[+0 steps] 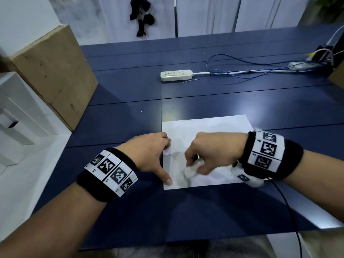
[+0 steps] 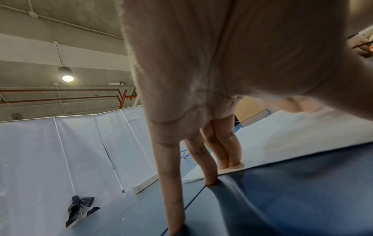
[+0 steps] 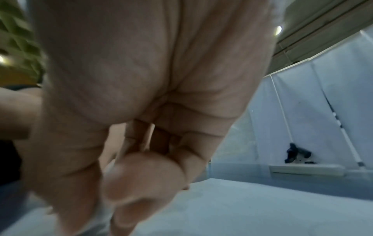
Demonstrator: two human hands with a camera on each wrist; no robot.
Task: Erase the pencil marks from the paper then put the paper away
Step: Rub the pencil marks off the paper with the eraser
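A white sheet of paper [image 1: 208, 127] lies flat on the dark blue table [image 1: 130, 90], just in front of me. My left hand [image 1: 149, 151] presses its left edge with straight fingers and thumb spread; in the left wrist view the fingertips [image 2: 232, 164] stand on the paper [image 2: 292, 127] at its edge. My right hand [image 1: 204, 155] is over the lower middle of the sheet and grips a white eraser [image 1: 189, 171] against the paper. The right wrist view is blurred; curled fingers [image 3: 145, 175] sit above the paper [image 3: 262, 207]. No pencil marks are discernible.
A white power strip [image 1: 176, 75] with blue and white cables [image 1: 260, 69] lies at the back of the table. A cardboard box [image 1: 50, 71] and white boxes [image 1: 16, 116] stand to the left. A black cable [image 1: 290, 211] trails from my right wrist.
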